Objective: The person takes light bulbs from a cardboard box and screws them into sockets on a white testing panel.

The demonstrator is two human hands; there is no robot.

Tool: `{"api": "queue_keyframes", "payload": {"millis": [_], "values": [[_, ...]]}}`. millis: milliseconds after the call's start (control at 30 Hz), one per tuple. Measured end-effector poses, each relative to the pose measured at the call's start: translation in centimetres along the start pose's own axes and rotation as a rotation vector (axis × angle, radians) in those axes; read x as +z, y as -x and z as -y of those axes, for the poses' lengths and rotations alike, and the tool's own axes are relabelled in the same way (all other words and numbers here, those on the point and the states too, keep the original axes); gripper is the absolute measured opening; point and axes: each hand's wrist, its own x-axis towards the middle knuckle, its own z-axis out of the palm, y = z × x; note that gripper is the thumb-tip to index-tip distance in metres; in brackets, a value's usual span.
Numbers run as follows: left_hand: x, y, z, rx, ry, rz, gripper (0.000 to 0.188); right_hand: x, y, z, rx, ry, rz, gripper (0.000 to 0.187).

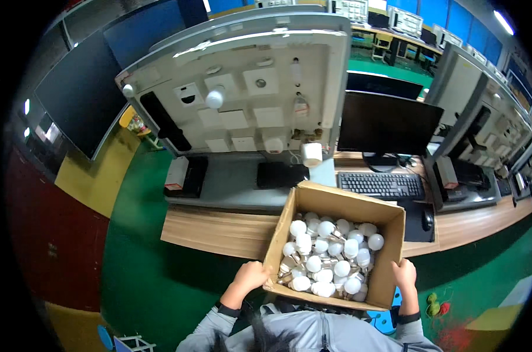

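An open cardboard box (389, 251) is in front of my body, its far end over the desk edge. Many white light bulbs (326, 229) lie jumbled inside, round domes and metal bases pointing every way. My left hand (251, 276) is closed on the box's near left corner. On the opposite side, my right hand (405, 274) grips the right wall near its front corner. The fingers of both hands are partly hidden by the cardboard.
Beyond the box stands an upright training board (248, 82) with switches, sockets and a fitted bulb (215, 97). To its right are a monitor (389, 124), a keyboard (381, 185) and a mouse (428, 220). The wooden desk (219, 232) runs crosswise above a green floor (137, 264).
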Motion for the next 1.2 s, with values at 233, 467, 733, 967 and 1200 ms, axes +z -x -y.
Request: {"api": "queue_keyframes", "payload": {"millis": [233, 467, 733, 967, 1200], "values": [[-3.6, -2.5, 2.5, 0.046, 0.216, 0.221, 0.070, -1.1, -2.3, -1.3, -0.007, -0.066, 0.066, 0.034], [-14.6, -8.1, 3.8, 0.112, 0.389, -0.324, 0.026, -1.7, -1.2, -4.5, -0.004, -0.736, 0.281, 0.040], [-26.0, -15.0, 1.2, 0.323, 0.348, -0.740, 0.034, -0.3, 5.6, -5.1, 0.063, -0.911, 0.164, 0.048], [-32.2, -20.2, -5.7, 0.357, 0.644, -0.827, 0.066, -1.0, 7.5, -2.7, 0.122, -0.561, -0.061, 0.048], [-34.1, -23.0, -11.8, 0.070, 0.091, -1.043, 0.078, -1.6, 7.1, -3.7, 0.098, -0.510, -0.078, 0.048]]}}
